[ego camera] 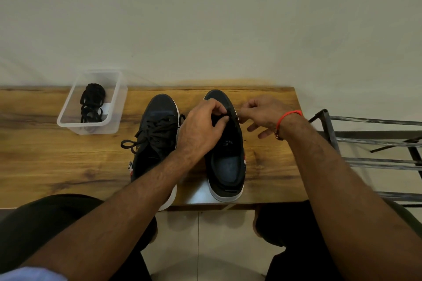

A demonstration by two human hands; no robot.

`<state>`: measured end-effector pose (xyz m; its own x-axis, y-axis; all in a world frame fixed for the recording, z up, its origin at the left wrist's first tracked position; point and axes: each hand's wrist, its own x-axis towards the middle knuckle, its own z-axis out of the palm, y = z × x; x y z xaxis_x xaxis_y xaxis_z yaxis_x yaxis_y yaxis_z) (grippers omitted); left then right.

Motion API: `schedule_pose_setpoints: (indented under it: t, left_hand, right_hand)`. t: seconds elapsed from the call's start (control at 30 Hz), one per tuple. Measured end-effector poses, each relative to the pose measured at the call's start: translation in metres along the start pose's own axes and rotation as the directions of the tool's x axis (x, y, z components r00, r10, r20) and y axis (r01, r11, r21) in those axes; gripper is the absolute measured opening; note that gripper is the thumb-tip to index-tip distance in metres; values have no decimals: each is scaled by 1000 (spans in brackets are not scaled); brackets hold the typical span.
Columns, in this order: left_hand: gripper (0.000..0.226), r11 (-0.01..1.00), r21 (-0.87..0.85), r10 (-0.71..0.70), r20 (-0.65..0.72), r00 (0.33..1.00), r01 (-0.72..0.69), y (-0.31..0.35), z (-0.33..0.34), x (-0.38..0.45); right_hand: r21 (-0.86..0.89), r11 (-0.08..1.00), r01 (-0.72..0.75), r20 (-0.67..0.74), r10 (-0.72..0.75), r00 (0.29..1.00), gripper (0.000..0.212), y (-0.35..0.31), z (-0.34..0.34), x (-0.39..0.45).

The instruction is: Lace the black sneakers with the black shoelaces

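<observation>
— Wood table carries both sneakers, side by side. I see the left sneaker already laced, its loose ends trailing off toward the tub. The right sneaker is the one I'm on, and looks nearly bare.

— And the hands?

— My left hand has its fingers curled onto the lace at the toe-end eyelets. My right hand pinches the other end just outside the shoe, remaining fingers spread.

— Risks?

— Black lace on black shoe: I could easily miss an eyelet or skip one. Pull one side too hard and the ends come out uneven. Spare laces sit coiled in the tub, well apart.
</observation>
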<state>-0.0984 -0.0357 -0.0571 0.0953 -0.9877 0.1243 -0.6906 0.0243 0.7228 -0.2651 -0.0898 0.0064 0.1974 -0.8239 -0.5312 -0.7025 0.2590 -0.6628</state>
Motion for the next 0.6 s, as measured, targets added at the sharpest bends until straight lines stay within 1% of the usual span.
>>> schedule_pose_setpoints:
  t: [0.03,0.07,0.1,0.17,0.23,0.3,0.37,0.43,0.5,0.53,0.6]
  left_hand:
    - [15,1000,-5,15,-45,999,-15,0,-1,1]
    - [21,1000,-6,16,-62,998,-16,1,-2,2]
    - [27,1000,8,6,-42,999,-6,3,-2,2]
    - [32,995,95,-10,28,1000,8,11,-1,1]
    - [30,991,135,15,45,999,-21,17,0,-1]
    - [25,997,63,38,7,999,-38,17,2,0]
    - [21,998,-58,22,-40,999,-25,15,1,2]
    - [19,989,-148,6,-91,996,-20,17,-3,5]
    - [19,978,-207,8,-146,989,-38,23,-8,6]
    - [18,971,-235,10,-160,987,-48,27,-12,7]
    - [18,967,-243,40,-147,988,-76,33,-19,10]
  right_hand:
    - [57,998,-6,-37,8,999,12,-2,-4,-1]
    - [134,991,-3,-66,12,998,13,-4,-8,-3]
    - [226,974,12,-75,5,997,13,-7,-12,-6]
    - [380,924,49,-56,-30,998,11,-10,-20,-10]
    - [407,911,62,-35,-52,998,10,-11,-24,-13]
    - [332,941,63,-20,-60,998,8,-8,-25,-11]
    - [170,982,80,4,-82,997,7,-4,-25,-8]
    - [3,989,146,81,-145,986,19,-1,-23,-5]
    - [-123,965,233,172,-211,962,26,-1,-17,-4]
    - [-152,953,261,184,-232,955,25,-2,-14,-3]
    - [-165,942,290,142,-269,953,17,-2,-8,-1]
